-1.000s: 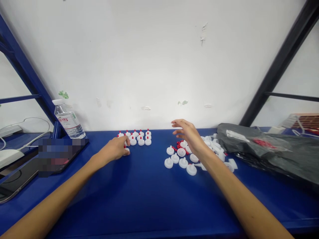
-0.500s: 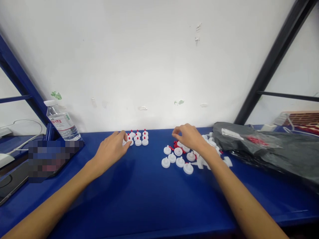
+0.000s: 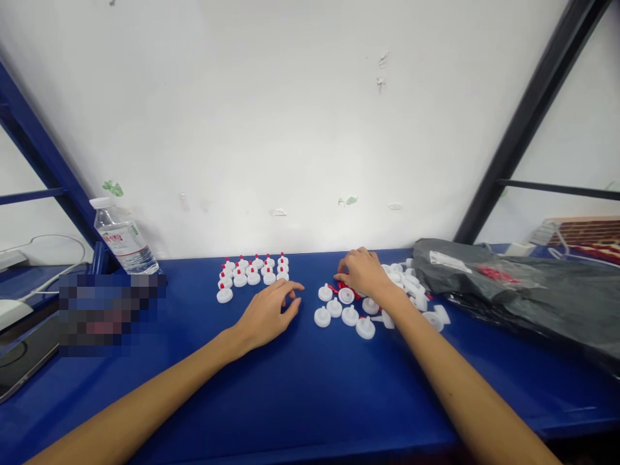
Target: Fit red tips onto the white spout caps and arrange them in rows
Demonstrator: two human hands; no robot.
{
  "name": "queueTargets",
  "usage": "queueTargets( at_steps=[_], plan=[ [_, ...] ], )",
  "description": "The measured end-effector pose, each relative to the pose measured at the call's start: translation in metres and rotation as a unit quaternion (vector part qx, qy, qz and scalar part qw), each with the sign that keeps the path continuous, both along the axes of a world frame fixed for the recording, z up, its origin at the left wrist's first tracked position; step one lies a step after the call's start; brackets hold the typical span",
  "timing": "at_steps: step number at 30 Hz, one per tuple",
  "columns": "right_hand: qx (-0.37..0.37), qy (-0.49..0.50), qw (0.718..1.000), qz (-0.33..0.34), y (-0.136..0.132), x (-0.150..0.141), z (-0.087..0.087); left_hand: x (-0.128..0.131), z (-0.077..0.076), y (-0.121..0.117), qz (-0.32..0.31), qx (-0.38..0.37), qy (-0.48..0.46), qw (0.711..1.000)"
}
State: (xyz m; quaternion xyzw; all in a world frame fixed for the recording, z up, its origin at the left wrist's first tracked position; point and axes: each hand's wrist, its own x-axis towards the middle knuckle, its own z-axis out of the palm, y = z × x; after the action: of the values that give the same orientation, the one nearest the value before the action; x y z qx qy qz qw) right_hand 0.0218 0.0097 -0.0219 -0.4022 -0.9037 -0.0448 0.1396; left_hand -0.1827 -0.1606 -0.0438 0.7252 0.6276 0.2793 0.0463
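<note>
My left hand [image 3: 271, 309] hovers over the blue table with thumb and fingers apart, holding nothing. Just beyond it stand rows of white nozzle lids with red tips [image 3: 253, 276], and one more lid [image 3: 224, 295] sits at the front left of them. My right hand [image 3: 364, 274] is down over a heap of small red tips [image 3: 342, 285]. Its fingers are curled into the heap, and what lies between them is hidden. Loose white nozzle lids without red tips [image 3: 350, 315] lie in front of this hand, with more white pieces [image 3: 409, 284] to its right.
A grey plastic bag [image 3: 523, 290] lies at the right, with a clear packet of red pieces [image 3: 498, 274] on it. A water bottle [image 3: 126, 242] and a dark phone-like device [image 3: 24, 352] are at the left. The white wall [image 3: 310, 129] rises behind the blue table [image 3: 290, 400].
My left hand has left the rows of red-tipped lids and come right and nearer, uncovering more lids at the left. My right hand has dropped slightly onto the red tips.
</note>
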Motion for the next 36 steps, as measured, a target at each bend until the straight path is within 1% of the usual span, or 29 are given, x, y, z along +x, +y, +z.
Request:
queueTargets(
  at_steps=[5, 8, 11, 13, 15, 19, 21, 24, 26, 28, 32, 36],
  plan=[
    [0.004, 0.005, 1.000, 0.005, -0.002, -0.001, 0.001, 0.018, -0.003, 0.026, 0.003, 0.007, 0.003, 1.000],
    [0.006, 0.015, 1.000, 0.011, -0.004, -0.001, 0.002, 0.025, -0.006, 0.040, -0.012, 0.008, 0.015, 1.000],
    [-0.005, 0.040, 0.999, 0.020, -0.003, -0.001, 0.004, 0.027, -0.006, 0.047, -0.026, 0.011, 0.015, 0.999],
    [-0.022, 0.065, 0.997, 0.031, -0.002, -0.001, 0.005, 0.026, -0.005, 0.045, -0.021, 0.014, -0.002, 1.000],
    [-0.043, 0.096, 0.993, 0.045, -0.001, -0.001, 0.007, 0.023, -0.004, 0.038, -0.006, 0.026, -0.025, 0.999],
    [-0.082, 0.159, 0.981, 0.079, -0.007, -0.005, 0.011, 0.007, -0.001, 0.015, 0.023, 0.040, -0.060, 0.997],
    [-0.095, 0.183, 0.973, 0.101, -0.014, -0.008, 0.013, -0.003, 0.001, 0.003, 0.032, 0.046, -0.045, 0.997],
    [-0.111, 0.206, 0.963, 0.136, -0.027, -0.015, 0.018, -0.012, 0.006, -0.007, 0.019, 0.074, -0.001, 0.997],
    [-0.123, 0.214, 0.956, 0.156, -0.035, -0.019, 0.020, -0.013, 0.010, -0.009, 0.015, 0.090, 0.007, 0.996],
    [-0.140, 0.220, 0.949, 0.179, -0.043, -0.022, 0.023, -0.010, 0.011, -0.008, 0.021, 0.088, 0.010, 0.996],
    [-0.181, 0.230, 0.929, 0.225, -0.049, -0.023, 0.027, -0.009, 0.007, -0.007, 0.018, 0.057, 0.022, 0.998],
    [-0.232, 0.259, 0.904, 0.247, -0.049, -0.021, 0.030, -0.014, 0.005, -0.007, 0.042, 0.064, 0.003, 0.997]
  ],
)
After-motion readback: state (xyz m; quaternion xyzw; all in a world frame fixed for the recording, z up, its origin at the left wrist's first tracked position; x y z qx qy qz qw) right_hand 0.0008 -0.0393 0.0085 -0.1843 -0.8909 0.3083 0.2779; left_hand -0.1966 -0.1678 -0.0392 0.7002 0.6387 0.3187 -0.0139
